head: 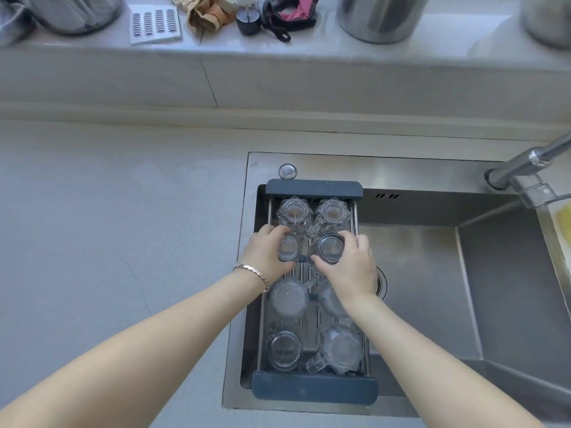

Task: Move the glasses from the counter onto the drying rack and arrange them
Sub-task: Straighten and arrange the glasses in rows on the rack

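Two clear upturned drinking glasses, one (289, 247) gripped by the left hand (266, 253), the other (330, 249) by the right hand (349, 267), are held in the second row of the dark-framed drying rack (313, 389) spanning the steel sink (463, 273); both forearms are extended forward.

Grey speckled tabletop (108, 211) runs left of a stainless sink (432, 288), chrome faucet (525, 168) at the right rim. Behind: low grey tiled upstand, then a raised ledge (278, 47). On the ledge: steel pots (381, 17), crumpled cloths (210, 13), a white card of small clips (154, 24), a dark round item (248, 21). Soft, even daylight, no hard shadows.
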Demonstrator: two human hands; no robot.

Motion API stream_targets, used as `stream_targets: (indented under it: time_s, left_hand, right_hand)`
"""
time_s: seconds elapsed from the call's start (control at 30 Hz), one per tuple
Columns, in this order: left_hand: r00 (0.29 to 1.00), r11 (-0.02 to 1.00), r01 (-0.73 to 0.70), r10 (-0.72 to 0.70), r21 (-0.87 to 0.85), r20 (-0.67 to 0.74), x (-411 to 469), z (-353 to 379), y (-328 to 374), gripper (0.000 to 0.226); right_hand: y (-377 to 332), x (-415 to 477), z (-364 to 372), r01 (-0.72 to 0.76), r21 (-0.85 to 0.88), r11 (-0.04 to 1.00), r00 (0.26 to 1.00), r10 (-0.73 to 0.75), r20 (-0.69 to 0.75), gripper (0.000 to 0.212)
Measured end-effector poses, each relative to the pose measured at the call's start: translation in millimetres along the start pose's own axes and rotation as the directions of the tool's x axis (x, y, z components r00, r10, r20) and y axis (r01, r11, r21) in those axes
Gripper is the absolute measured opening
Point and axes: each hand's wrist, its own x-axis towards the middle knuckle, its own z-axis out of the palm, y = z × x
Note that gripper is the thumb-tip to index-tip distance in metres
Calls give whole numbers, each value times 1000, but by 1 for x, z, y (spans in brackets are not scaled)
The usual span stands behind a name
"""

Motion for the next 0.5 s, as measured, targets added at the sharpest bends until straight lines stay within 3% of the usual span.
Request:
stream_targets:
  time_s: [0.5]
  left_hand:
    - [999,996,-49,49,71,7,-6,3,11,64]
  right_hand:
    - [6,-2,-5,18,-30,999,1000,-19,-19,70]
